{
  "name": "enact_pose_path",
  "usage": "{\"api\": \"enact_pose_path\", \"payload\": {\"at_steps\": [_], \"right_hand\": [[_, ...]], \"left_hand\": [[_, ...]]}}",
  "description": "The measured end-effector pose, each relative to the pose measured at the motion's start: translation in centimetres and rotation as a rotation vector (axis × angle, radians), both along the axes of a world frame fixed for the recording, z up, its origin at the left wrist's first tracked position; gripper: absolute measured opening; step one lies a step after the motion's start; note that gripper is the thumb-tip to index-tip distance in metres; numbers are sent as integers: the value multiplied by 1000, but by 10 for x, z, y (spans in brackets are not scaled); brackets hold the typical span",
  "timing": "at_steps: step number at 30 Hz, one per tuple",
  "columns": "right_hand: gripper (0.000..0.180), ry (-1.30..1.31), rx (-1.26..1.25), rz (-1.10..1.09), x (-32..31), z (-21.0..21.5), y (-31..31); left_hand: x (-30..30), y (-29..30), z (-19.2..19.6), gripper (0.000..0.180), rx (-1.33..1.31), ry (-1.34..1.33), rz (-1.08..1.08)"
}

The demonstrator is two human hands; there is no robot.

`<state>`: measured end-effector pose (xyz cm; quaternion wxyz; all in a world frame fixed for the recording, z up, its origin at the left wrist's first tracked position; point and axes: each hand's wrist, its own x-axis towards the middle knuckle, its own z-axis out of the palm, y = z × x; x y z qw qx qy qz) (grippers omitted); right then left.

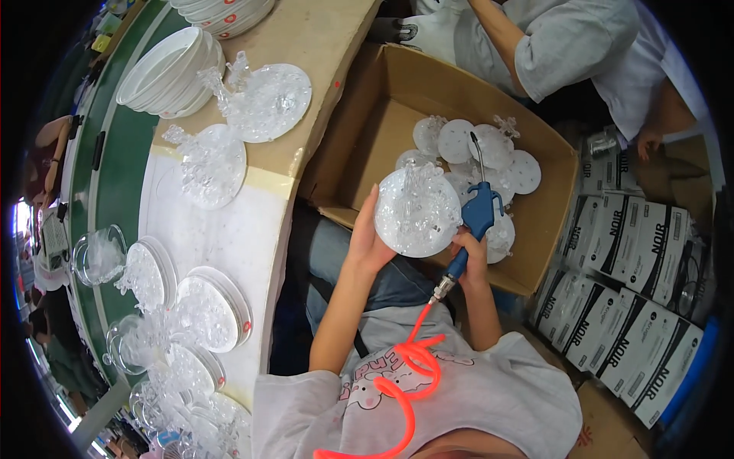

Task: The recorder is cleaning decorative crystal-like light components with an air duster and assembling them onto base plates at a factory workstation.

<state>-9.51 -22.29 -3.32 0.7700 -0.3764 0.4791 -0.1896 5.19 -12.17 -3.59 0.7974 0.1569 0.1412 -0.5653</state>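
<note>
A round white disc with clear plastic figures (417,214) is held up in front of me, over the near edge of a cardboard box. My left hand (368,233) grips its left side, with the fingers partly hidden behind it. My right hand (472,256) is closed round a blue air blow gun (479,210) beside the disc's lower right edge. The gun's thin dark nozzle points up and away, over the box. A red coiled hose (417,359) runs from its metal fitting down across my shirt. Whether my right fingers also touch the disc is hard to tell.
The open cardboard box (355,153) holds several similar discs (456,141). On the table (180,218) to the left lie more clear pieces (214,167) and stacked white bowls (164,73). Printed white cartons (623,237) stand at the right. A co-worker's arm (501,34) is beyond the box.
</note>
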Motion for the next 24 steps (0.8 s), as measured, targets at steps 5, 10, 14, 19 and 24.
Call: {"api": "enact_pose_path", "payload": {"at_steps": [5,10,14,19,24], "right_hand": [[42,-11,-117,143,2,13,-17],[30,-30,-143,429,-11,25,-33],[28,-58,-61,612,-15,17,-15],[27,-18,-79,763,-2,10,3],[24,59,-188,864,9,7,0]], "left_hand": [[9,-10,-19,42,-183,206,41],[56,-46,-44,46,44,-147,130],[84,-74,-98,39,157,-161,128],[77,-87,-138,33,280,-266,121],[77,-74,-157,39,305,-138,144]]}}
